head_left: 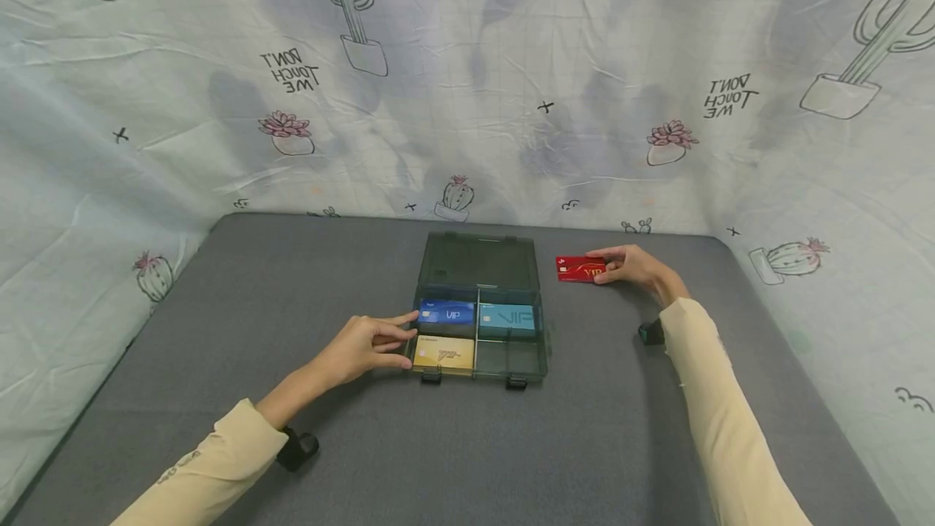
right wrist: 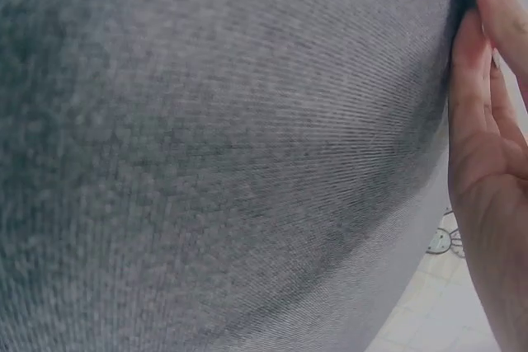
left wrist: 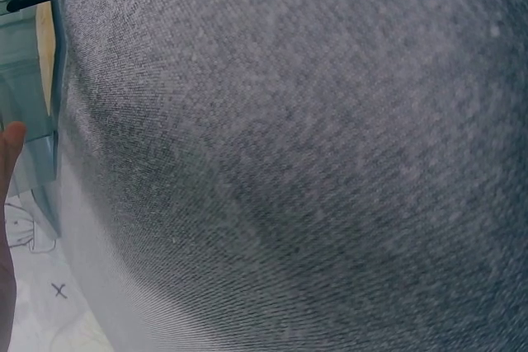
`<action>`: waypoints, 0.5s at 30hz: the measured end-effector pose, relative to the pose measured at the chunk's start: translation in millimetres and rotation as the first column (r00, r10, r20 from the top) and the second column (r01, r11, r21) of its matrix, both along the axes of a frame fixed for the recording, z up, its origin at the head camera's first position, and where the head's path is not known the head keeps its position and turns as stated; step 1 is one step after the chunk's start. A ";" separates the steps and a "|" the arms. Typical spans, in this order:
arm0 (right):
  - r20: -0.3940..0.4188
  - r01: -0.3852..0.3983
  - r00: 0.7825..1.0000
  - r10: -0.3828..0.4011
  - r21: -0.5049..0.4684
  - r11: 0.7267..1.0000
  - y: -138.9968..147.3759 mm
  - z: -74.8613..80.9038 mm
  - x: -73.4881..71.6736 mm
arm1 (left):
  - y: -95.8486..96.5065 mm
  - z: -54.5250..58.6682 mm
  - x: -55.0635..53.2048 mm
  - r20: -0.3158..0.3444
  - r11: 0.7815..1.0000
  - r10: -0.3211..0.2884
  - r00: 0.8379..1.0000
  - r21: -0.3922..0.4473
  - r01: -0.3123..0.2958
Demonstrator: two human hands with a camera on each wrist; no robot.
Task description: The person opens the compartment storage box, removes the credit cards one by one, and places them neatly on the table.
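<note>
A translucent dark green plastic case [head_left: 476, 262] lies with its lid raised at the back. Inside, a blue VIP card [head_left: 447, 312] sits in the back left compartment, a teal VIP card [head_left: 507, 317] in the back right, and a gold card [head_left: 444, 353] in the front left. My left hand [head_left: 365, 347] rests its fingertips and thumb against the case's left side, fingers mostly straight. To the right of the case, my right hand [head_left: 634, 266] pinches the right end of a red VIP card [head_left: 575, 269] between thumb and fingers. In the right wrist view, the card is hidden.
A grey cloth-covered table [head_left: 584, 445] lies under everything. Behind it and at both sides hangs a pale curtain [head_left: 467, 88] with printed cacti. Two black latches [head_left: 515, 383] project from the case's front edge. Each wrist wears a black device [head_left: 298, 450].
</note>
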State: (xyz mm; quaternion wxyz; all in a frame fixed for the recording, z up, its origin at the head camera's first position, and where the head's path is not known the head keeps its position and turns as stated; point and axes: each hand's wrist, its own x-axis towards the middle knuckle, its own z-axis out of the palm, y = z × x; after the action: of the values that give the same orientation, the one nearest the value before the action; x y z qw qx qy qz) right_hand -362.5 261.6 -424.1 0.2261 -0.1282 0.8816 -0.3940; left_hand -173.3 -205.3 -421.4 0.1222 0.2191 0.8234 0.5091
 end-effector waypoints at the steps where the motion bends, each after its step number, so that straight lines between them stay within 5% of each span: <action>1: -0.017 -0.008 1.000 0.009 0.011 1.000 -1.5 0.8 0.6 | -0.3 -0.7 0.1 -0.003 1.000 -0.002 1.000 0.000 0.002; 15: -0.127 -0.014 0.992 0.016 0.016 1.000 -8.0 -7.0 6.1 | -0.9 -3.8 0.2 -0.022 1.000 -0.005 1.000 -0.006 0.005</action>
State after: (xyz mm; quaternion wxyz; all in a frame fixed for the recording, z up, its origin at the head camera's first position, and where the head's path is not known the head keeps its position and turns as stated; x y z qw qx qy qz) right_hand -356.5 253.6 -431.1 0.1736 -0.1581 0.8960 -0.3769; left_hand -173.1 -206.2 -425.1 0.1150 0.2262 0.8256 0.5039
